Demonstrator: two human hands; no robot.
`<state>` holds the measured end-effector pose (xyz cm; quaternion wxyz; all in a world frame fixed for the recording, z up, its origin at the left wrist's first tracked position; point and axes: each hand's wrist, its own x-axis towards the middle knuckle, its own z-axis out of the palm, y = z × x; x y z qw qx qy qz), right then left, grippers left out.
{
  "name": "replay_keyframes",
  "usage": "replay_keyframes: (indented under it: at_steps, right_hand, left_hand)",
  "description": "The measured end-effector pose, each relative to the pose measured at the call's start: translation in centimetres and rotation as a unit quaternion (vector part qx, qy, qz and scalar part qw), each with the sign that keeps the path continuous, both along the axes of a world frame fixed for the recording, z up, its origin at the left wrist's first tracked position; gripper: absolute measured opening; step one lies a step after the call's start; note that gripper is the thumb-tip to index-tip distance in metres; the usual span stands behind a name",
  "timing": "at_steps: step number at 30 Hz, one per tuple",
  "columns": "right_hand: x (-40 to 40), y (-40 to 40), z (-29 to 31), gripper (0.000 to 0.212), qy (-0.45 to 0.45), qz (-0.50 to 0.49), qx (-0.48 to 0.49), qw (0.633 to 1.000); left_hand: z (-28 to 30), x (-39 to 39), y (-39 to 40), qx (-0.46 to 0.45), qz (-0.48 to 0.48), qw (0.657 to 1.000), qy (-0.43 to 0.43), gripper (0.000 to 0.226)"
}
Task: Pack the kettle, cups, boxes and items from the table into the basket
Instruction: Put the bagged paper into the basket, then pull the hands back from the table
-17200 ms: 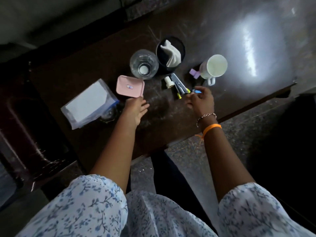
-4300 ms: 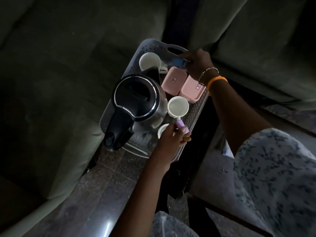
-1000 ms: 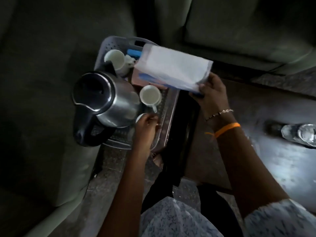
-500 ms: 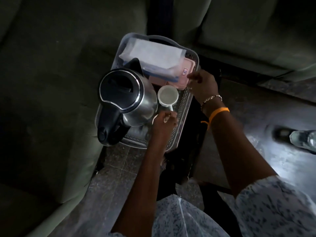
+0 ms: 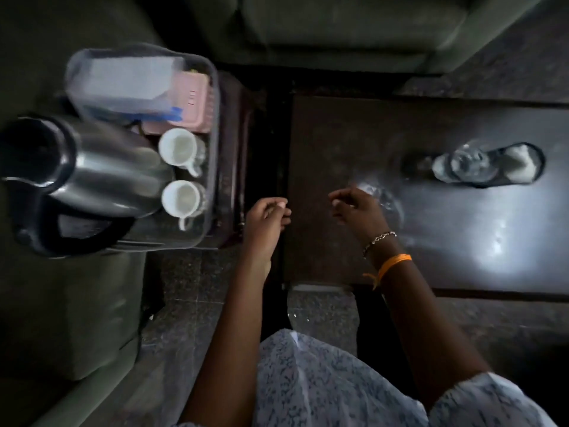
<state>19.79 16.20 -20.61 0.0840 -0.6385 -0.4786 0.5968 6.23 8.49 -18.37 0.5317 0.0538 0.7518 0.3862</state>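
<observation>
The basket is seen at the upper left, set on a dark stand beside the surface. The kettle is held in the basket's left part, its dark handle turned toward the near edge. Two white cups are placed just right of the kettle, one behind the other, with their handles pointing toward the viewer. A pink box is lodged at the basket's far right corner, and a clear packet of white sheets is laid partly over it at the far end. The left hand is held in the gap between the stand and the surface, just right of the basket's near corner; its fingers are curled loosely inward and nothing is seen in them. The right hand is raised over the surface's left part, its fingers bent and drawn together, with nothing visibly gripped. A chain bracelet and an orange band are worn on the right wrist. A glass is left standing well right of the right hand, touching or overlapping a dark cup with white cloth inside. Both lie far from the basket. The picture is blurred by motion.
</observation>
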Motion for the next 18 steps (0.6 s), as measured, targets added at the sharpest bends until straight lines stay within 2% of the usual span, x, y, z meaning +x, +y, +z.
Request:
replay_keyframes:
  at_steps: [10, 14, 15, 16, 18]
  right_hand:
    - [24.7, 6.3, -2.0, 0.019, -0.049, -0.132, -0.006, 0.99]
    - [30.4, 10.9, -2.6, 0.026, -0.067, -0.17, 0.012, 0.983]
    - [31.4, 12.0, -2.8, 0.021, -0.074, -0.182, 0.018, 0.98]
    - [32.2, 13.0, -3.2, 0.018, -0.084, -0.193, 0.03, 0.977]
    - [33.1, 14.8, -3.7, 0.033, -0.11, -0.196, 0.06, 0.973]
  left_hand:
    - [-1.5, 21.6, 5.9, -0.024, -0.115, 0.99, -0.078, 0.019]
    - [-2.1, 26.3, 10.0, -0.016, -0.11, 0.992, -0.068, 0.013]
    - [-2.3, 27.0, 11.0, -0.012, -0.105, 0.992, -0.064, 0.014]
    - [-2.4, 27.6, 12.1, -0.007, -0.105, 0.993, -0.061, 0.018]
    - [-3.0, 28.4, 14.2, 0.001, -0.124, 0.991, -0.054, 0.033]
